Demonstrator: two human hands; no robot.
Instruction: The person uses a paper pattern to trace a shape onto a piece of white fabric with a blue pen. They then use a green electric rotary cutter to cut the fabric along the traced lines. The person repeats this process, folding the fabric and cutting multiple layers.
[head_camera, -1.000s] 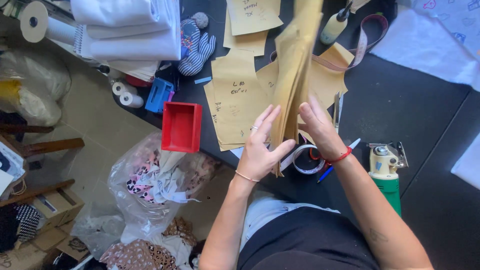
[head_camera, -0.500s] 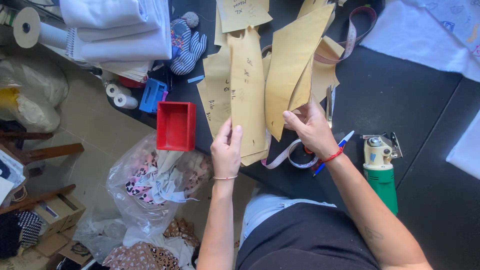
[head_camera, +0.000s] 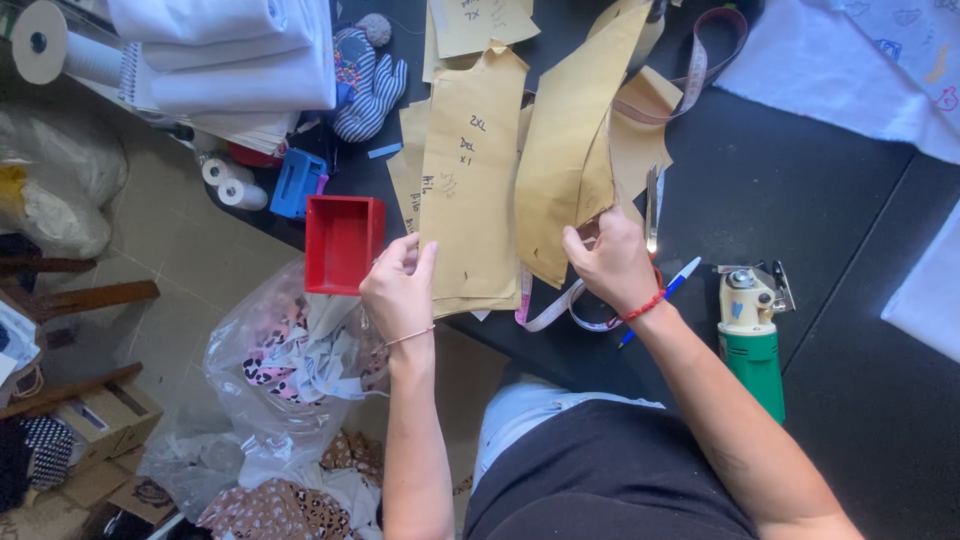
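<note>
My left hand (head_camera: 398, 287) grips the lower left edge of a tall brown paper pattern piece (head_camera: 472, 180) lying on a stack of similar pieces on the dark table (head_camera: 800, 200). My right hand (head_camera: 610, 262), with a red band at the wrist, pinches the lower edge of another brown paper pattern piece (head_camera: 575, 140) held up and tilted to the right. A measuring tape (head_camera: 560, 305) curls under my right hand.
A red plastic bin (head_camera: 343, 243) sits at the table's left edge, a blue box (head_camera: 298, 183) behind it. Scissors (head_camera: 652, 208), a blue pen (head_camera: 660, 297) and a green-handled cutting machine (head_camera: 750, 330) lie right of my hands. A clear bag of fabric scraps (head_camera: 280, 370) stands on the floor. Folded white cloth (head_camera: 230, 50) is stacked far left.
My hands have parted the stack: the left hand moved left and laid one piece flat, the right hand keeps the other piece raised to the right.
</note>
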